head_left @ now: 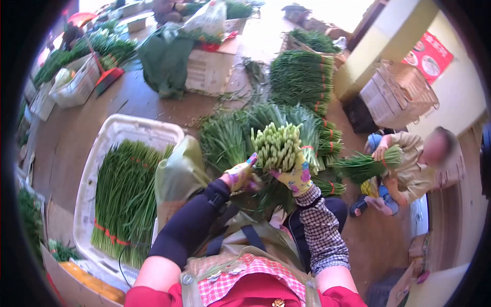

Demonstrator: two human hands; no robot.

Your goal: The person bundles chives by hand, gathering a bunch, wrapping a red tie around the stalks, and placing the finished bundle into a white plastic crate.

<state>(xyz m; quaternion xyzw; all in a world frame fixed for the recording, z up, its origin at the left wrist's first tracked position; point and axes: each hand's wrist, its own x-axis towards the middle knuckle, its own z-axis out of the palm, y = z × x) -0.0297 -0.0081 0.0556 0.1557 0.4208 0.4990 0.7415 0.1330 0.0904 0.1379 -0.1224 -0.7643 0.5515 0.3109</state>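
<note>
A thick bunch of green stalks (276, 146) stands upright between my hands, its pale cut ends facing up. My right hand (296, 176), in a flowered yellow glove, is wrapped round the bunch from the right. On the bunch's left side is my left hand (243, 174), also gloved, with a finger pointing up beside the stalks; motion smears its other fingers. Loose long green leaves (222, 135) lie just beyond both hands. Bundles tied with red bands (330, 140) rest right of the held bunch.
A white crate (84, 204) of banded greens stands at the left. Stacked bundles (296, 77) lie ahead. At the right a seated person (414, 153) holds a banded bunch. Farther back are a red broom (108, 79), a carton (207, 71) and a pillar (383, 46).
</note>
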